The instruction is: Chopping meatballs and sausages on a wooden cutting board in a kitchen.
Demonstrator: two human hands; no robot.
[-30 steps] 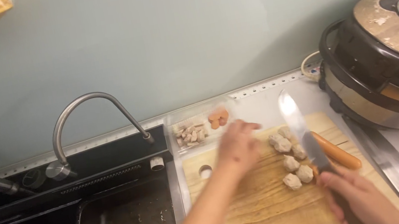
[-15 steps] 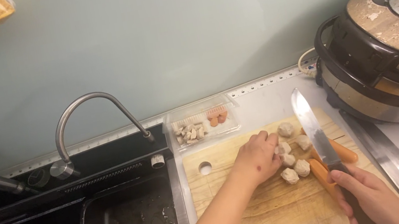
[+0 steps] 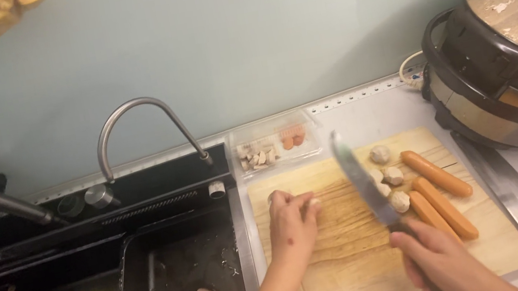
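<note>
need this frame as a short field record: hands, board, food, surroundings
left hand: fingers curled on a pale ball at the cutting board's left part
right hand: grips a knife, blade pointing away over the board
cutting board: wooden, right of the sink
meatballs: small group right of the blade
sausages: three, at the board's right side
tray: clear, cut pieces inside, behind the board
sink: dark, faucet above
cooker: far right
cleaver: on the counter, right of the board

Matt, grained wooden board (image 3: pixel 366 268); on it a glossy steel knife (image 3: pixel 361 181) and smooth, shiny sausages (image 3: pixel 435 172). Left of the board, a brushed metal tap (image 3: pixel 126 115).
</note>
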